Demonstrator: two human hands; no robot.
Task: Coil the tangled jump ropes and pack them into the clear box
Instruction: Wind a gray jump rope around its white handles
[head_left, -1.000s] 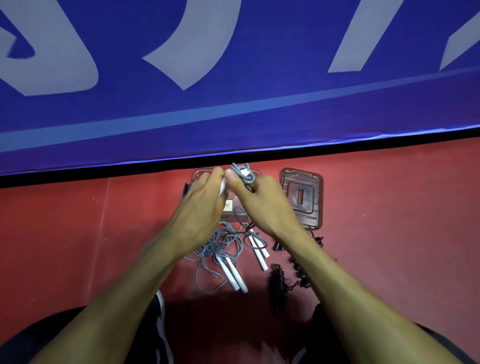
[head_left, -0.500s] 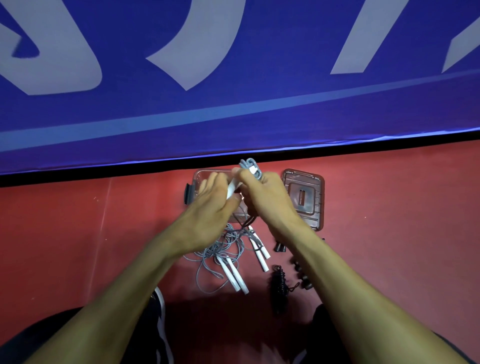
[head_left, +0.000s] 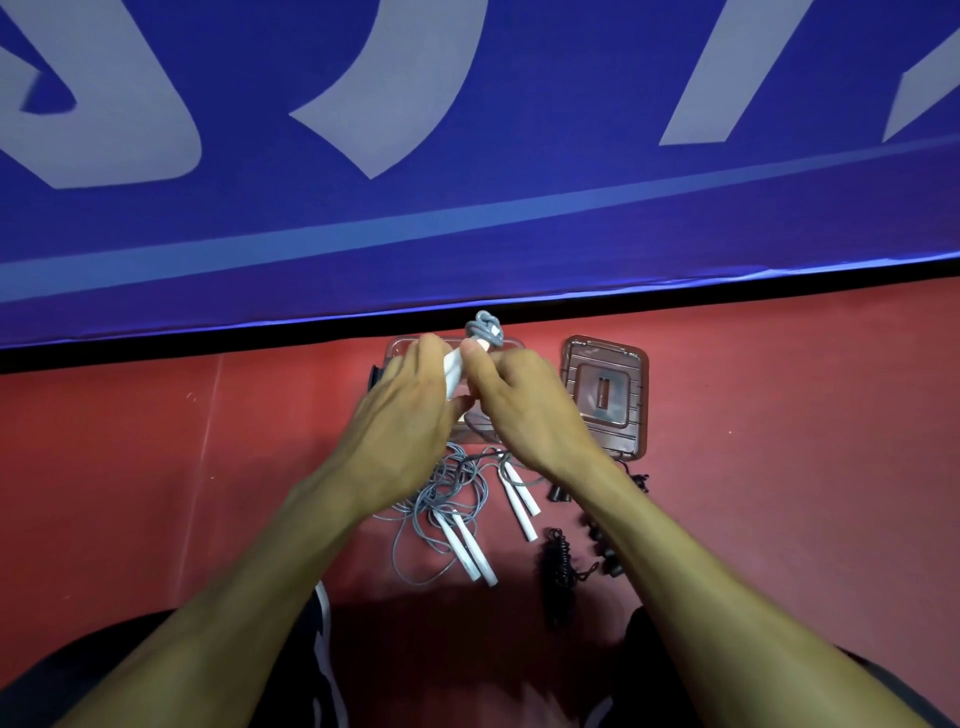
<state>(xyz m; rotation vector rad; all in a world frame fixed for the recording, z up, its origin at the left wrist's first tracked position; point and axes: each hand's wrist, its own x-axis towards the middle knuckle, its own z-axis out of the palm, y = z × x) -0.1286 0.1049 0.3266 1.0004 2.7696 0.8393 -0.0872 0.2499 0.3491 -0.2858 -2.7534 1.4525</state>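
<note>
Both hands meet above the clear box, which lies on the red floor mostly hidden behind them. My left hand grips the white handles of a grey jump rope. My right hand pinches that rope's coiled grey cord, which sticks up above the fingers. Nearer to me lies a tangle of grey rope with two pairs of white handles. A black rope lies to the right of them.
The box's lid lies flat on the floor right of the box. A blue banner with pale lettering stands just behind the box. My knees in dark clothing fill the lower corners. Bare red floor spreads left and right.
Both hands have lifted the grey bundle slightly away from me, over the box's far part. The left hand's fingers have spread along the white handles. The ropes on the floor lie unchanged.
</note>
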